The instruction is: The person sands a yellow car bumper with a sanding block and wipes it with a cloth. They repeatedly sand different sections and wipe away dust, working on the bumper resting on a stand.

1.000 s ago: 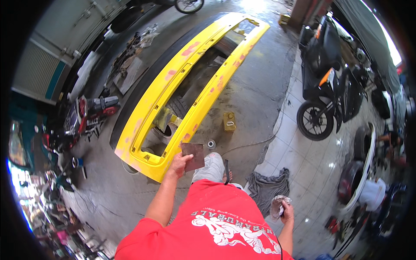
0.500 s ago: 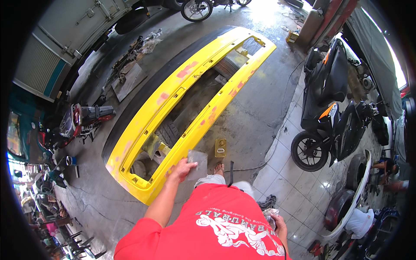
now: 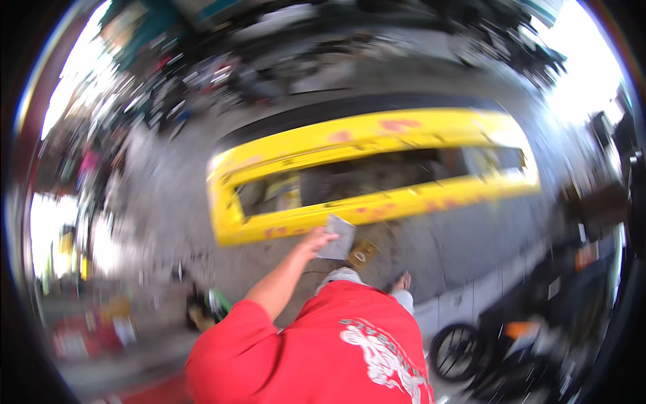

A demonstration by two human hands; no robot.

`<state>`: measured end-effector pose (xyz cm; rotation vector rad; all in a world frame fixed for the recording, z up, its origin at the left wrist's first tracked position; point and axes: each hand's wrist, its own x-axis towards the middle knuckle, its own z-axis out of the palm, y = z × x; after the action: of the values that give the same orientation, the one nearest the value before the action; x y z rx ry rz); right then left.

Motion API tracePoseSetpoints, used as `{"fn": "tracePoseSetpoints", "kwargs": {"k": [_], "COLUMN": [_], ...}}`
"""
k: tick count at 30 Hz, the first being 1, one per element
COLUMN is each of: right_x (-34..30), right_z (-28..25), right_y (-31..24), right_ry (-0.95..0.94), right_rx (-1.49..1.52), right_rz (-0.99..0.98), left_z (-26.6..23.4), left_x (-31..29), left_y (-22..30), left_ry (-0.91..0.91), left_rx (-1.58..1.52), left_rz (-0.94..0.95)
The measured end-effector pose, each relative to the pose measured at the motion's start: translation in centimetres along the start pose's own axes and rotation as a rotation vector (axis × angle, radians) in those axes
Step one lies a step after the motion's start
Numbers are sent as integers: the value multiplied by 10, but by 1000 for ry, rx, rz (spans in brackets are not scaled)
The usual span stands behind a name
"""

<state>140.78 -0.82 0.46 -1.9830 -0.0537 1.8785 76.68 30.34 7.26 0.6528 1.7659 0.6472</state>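
Head view of a person in a red shirt (image 3: 303,340). The left grip (image 3: 316,241), a bare hand, is clamped on the left edge of a grey sheet (image 3: 340,237); the right grip does not show, so its state cannot be told. The sheet overlaps the near edge of a long yellow panel (image 3: 387,209), patched with pink and lying crosswise in front of the person; motion blur leaves it uncertain whether the two touch. A yellowish container (image 3: 364,254) stands just beside the sheet, near a bare foot (image 3: 402,281). Probable hazards: a careless step could tip the container; a sheet corner brushing the panel could mark its coating; the edge-only hold could let the sheet bend or slip.
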Motion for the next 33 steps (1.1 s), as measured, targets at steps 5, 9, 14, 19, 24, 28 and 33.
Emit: {"fn": "tracePoseSetpoints", "kwargs": {"k": [5, 9, 14, 19, 24, 28, 33], "right_x": [76, 101, 108, 97, 89, 59, 35], "right_z": [-15, 32, 79, 112, 241, 300, 360], "right_y": [-219, -340, -410, -397, -353, -300, -236], "right_ry": [-99, -196, -317, -364, -180, -243, -212], "right_rx": [-487, -756, -958, -770, -1152, -1412, -1725], "right_rz": [-30, -116, -216, -452, -486, -526, -396], "left_z": [68, 87, 76, 44, -24, -84, -165], "left_x": [-63, -136, -211, -262, -285, -329, -376], "left_y": [-24, -43, -85, -135, -191, -262, -322], "left_ry": [171, 314, 644, 701, 700, 651, 696], "left_rx": [229, -6, -352, -1142, -1391, -1296, -1183], "left_rz": [127, -3, -122, 239, 207, 75, 8]}}
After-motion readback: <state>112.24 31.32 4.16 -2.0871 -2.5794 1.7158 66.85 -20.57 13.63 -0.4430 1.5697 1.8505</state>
